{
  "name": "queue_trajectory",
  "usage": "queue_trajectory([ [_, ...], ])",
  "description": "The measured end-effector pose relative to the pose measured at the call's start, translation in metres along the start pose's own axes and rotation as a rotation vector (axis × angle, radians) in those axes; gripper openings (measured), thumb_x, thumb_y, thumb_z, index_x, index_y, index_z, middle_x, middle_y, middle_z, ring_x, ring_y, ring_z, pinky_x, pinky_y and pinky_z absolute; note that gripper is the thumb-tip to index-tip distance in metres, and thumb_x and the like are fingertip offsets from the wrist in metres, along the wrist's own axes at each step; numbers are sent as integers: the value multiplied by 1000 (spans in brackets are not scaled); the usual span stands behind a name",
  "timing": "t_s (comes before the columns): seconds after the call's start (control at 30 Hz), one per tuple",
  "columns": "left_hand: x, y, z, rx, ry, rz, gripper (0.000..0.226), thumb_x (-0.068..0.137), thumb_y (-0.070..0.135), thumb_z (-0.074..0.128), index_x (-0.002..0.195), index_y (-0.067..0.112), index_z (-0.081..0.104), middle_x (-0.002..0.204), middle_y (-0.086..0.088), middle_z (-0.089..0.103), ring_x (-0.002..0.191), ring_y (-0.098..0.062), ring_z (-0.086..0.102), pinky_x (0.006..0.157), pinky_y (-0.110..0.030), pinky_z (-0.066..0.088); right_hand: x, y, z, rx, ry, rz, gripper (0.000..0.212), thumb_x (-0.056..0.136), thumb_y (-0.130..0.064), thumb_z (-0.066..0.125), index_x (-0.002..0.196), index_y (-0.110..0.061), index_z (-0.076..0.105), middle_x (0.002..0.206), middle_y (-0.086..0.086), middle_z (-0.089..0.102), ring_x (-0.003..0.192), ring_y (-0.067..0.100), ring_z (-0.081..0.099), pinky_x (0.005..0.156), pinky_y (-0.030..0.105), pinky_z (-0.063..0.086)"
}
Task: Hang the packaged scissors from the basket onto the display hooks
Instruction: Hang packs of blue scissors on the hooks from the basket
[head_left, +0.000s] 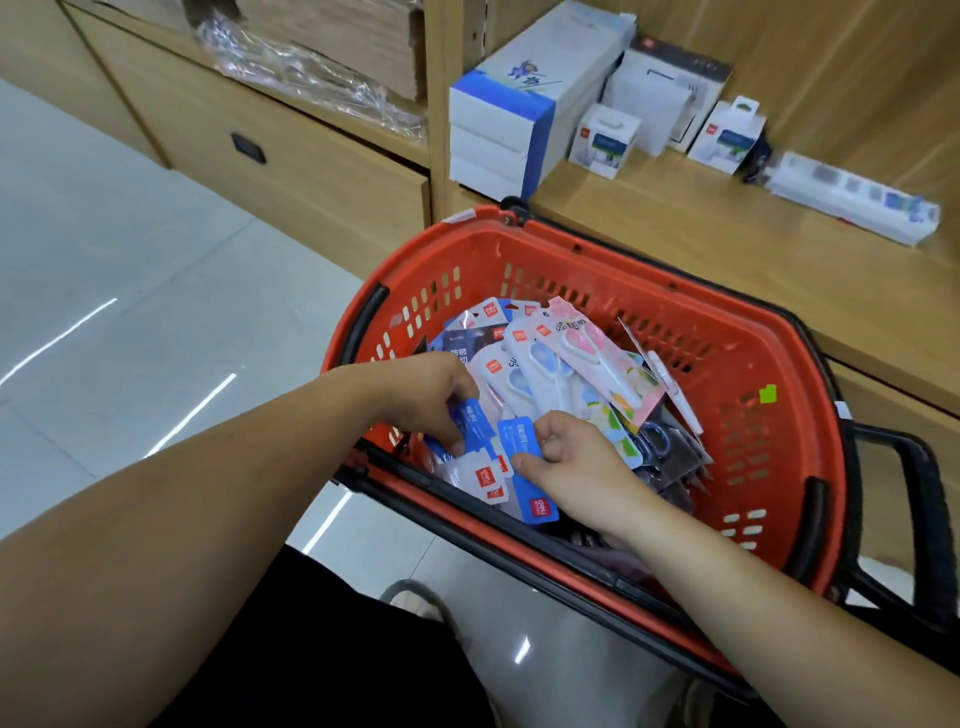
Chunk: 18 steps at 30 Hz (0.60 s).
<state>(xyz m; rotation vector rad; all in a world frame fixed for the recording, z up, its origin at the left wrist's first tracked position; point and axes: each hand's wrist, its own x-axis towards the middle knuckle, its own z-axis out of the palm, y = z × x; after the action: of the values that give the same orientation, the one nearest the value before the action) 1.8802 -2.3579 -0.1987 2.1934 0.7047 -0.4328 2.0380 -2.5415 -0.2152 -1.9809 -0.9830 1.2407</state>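
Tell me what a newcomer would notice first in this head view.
The red basket fills the middle of the frame, in front of a wooden shelf, and is heaped with packaged scissors. At its near edge the left hand grips a blue-carded pack and the right hand pinches another blue pack. Behind, white boxes stand on the shelf.

both arms reach forward; left hand (434, 397) and right hand (576, 460) curled, pinching

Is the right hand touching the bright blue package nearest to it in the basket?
Touching. The head view shows the right hand pinching the bright blue package, thumb on its face, inside the basket.
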Motion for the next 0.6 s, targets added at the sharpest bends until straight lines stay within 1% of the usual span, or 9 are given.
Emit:
queue_trajectory([
  [0.03,-3,0,-3,-25,28,3,21,77,21,93,74,29,74,69,19,72,62,1,65,62,-25,51,-1,-1,0,43,12,3,10,99,-16,70,96,-13,61,85,19,75,78,28,70,78,48,57],
  [0.1,-10,1,-9,-102,101,17,14,80,20,92,86,20,79,80,10,78,74,-9,74,74,-36,61,-5,-8,-2,157,48,35,15,102,-23,67,93,-12,61,82,13,71,75,24,64,73,40,53],
  [0.13,-14,4,-12,-151,147,24,16,81,19,91,92,17,80,87,5,80,83,-14,77,82,-40,63,-9,-15,-4,215,59,48,20,104,-26,64,92,-11,61,83,12,72,72,23,65,68,35,53],
  [0.2,-20,9,-18,-273,241,48,17,84,16,89,98,14,80,95,2,82,91,-18,78,90,-41,63,-16,-31,-9,322,108,57,27,109,-27,56,95,-5,62,84,15,75,65,27,72,58,31,60],
  [0.3,-26,17,-21,-397,285,59,20,89,13,84,108,17,79,102,7,82,97,-11,77,94,-37,62,-21,-44,-16,387,205,57,33,107,-34,60,105,-2,65,88,19,78,76,37,78,66,41,66],
  [0.37,-27,17,-22,-396,288,42,21,90,15,82,110,19,79,102,10,81,96,-8,77,96,-37,61,-22,-42,-15,330,161,89,33,98,-41,72,105,-10,68,88,11,79,72,27,77,67,39,65],
  [0.43,-28,17,-21,-405,289,27,22,91,15,81,113,20,78,103,11,81,97,-7,77,97,-38,61,-25,-32,-9,160,69,139,20,92,-32,81,96,-15,72,83,2,78,72,17,75,70,41,65],
  [0.5,-31,17,-22,-419,307,28,24,93,15,80,116,19,78,104,11,81,98,-7,77,98,-38,60,-27,-21,0,58,10,177,8,95,-16,76,91,-11,71,80,4,76,69,18,75,74,46,65],
  [0.6,-39,18,-24,-472,374,54,20,96,12,75,115,19,76,104,9,81,97,-7,77,97,-35,61,-27,-20,0,51,80,128,11,101,-9,62,90,-5,64,81,14,67,67,21,72,81,52,65],
])
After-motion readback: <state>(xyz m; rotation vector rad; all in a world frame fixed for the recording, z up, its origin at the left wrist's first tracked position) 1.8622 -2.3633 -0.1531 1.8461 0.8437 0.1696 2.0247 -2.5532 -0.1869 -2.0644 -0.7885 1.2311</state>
